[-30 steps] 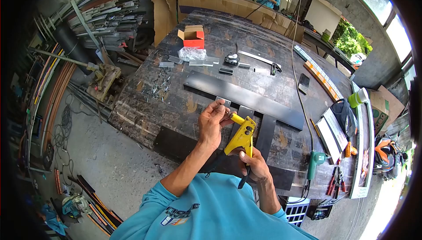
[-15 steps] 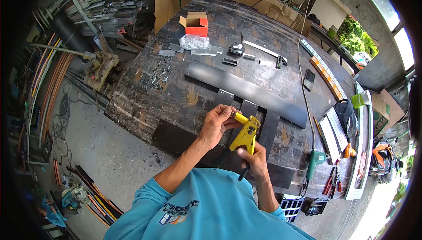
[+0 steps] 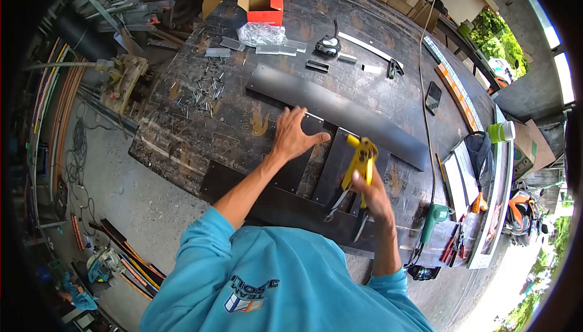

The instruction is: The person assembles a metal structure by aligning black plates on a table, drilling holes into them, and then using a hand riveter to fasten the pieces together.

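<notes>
My right hand [image 3: 376,195] is closed around the handles of a yellow hand riveter [image 3: 362,160], its head pointing away from me over the dark metal frame. My left hand [image 3: 294,137] has its fingers spread and holds nothing; it is over the left crosspiece, by the edge of the long dark metal channel [image 3: 334,110]. Shorter flat crosspieces [image 3: 331,171] run from that channel to another dark strip [image 3: 228,185] nearer my body. To the left lies a scatter of small rivets [image 3: 205,92].
A red box [image 3: 266,16], a clear plastic bag [image 3: 261,34] and small metal pieces lie at the back. A tape measure [image 3: 328,45] and a phone [image 3: 433,98] are farther right. A green power tool [image 3: 435,219] with a cord and red-handled pliers [image 3: 452,244] sit near the right edge.
My left hand has come off the riveter's nose, moved left and opened over the frame. My right hand has moved the riveter slightly right, and its handles look spread wider.
</notes>
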`<state>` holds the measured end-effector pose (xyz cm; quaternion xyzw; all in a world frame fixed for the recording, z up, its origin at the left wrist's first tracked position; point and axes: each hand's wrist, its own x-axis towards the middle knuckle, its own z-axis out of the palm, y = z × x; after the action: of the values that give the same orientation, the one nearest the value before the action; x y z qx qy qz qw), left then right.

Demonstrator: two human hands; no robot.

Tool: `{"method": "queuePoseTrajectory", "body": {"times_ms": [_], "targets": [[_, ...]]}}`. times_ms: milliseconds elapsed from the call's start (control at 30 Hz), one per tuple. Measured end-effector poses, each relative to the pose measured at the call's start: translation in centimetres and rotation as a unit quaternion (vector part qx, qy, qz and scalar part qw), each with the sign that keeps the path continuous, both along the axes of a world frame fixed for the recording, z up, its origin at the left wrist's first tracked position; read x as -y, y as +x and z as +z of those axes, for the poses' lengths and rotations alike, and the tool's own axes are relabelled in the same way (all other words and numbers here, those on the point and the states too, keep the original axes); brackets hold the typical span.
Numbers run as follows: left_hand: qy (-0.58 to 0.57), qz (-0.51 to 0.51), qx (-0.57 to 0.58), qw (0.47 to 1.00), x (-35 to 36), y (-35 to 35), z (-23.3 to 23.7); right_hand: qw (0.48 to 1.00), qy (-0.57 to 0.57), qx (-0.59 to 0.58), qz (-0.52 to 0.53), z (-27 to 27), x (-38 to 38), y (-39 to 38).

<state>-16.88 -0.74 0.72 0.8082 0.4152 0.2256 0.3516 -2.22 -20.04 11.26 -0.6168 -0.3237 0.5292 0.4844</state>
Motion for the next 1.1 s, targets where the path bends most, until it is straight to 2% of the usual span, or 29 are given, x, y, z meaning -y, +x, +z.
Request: {"method": "queuePoseTrajectory", "body": {"times_ms": [33,67,133,200,233,333,400,500,633,700,767,833,933,1100], "targets": [[0.011,-0.003,-0.13,0.991,-1.3,0.4,0.3,0.999,-0.033,0.014,-0.015,0.4,-2.3,1.0],[0.024,-0.014,-0.149,0.988,-0.5,0.7,-0.1,0.997,-0.07,0.044,-0.004,-0.1,-4.8,2.4],[0.048,-0.022,-0.163,0.985,-0.9,1.5,-1.2,0.981,-0.03,0.18,0.072,-2.7,-10.2,5.4],[0.119,-0.032,-0.194,0.973,-1.0,1.2,-3.9,0.982,-0.04,0.166,0.08,-3.9,-15.6,6.3],[0.116,-0.035,-0.194,0.973,-1.4,1.1,-4.2,0.983,-0.096,0.141,0.069,-2.8,-17.7,6.0],[0.12,-0.053,-0.141,0.981,-2.2,0.8,-4.5,0.978,-0.102,0.168,0.076,-4.9,-22.0,7.0],[0.119,-0.048,-0.138,0.982,-2.9,1.0,-4.4,0.972,-0.181,0.13,0.075,-5.2,-23.2,7.5],[0.123,-0.053,-0.141,0.981,-3.3,1.2,-4.0,0.954,-0.199,0.194,0.114,-3.4,-22.7,8.4],[0.117,-0.069,-0.171,0.976,-3.0,1.1,-3.2,0.949,-0.239,0.175,0.11,-3.2,-21.7,9.7],[0.123,-0.069,-0.153,0.978,-3.1,0.8,-3.4,0.958,-0.165,0.211,0.106,-4.2,-20.5,9.2],[0.13,-0.055,-0.131,0.981,-3.7,1.2,-3.6,0.948,-0.098,0.285,0.105,-2.1,-18.3,6.5],[0.123,-0.056,-0.108,0.985,-3.1,0.8,-3.8,0.942,-0.115,0.269,0.165,-2.2,-16.1,5.4],[0.126,-0.053,-0.116,0.984,-3.0,0.6,-3.8,0.918,-0.146,0.308,0.205,-2.3,-14.1,2.7],[0.121,-0.049,-0.105,0.986,-3.1,0.6,-3.8,0.931,-0.128,0.284,0.188,-4.2,-14.2,2.0]]}}
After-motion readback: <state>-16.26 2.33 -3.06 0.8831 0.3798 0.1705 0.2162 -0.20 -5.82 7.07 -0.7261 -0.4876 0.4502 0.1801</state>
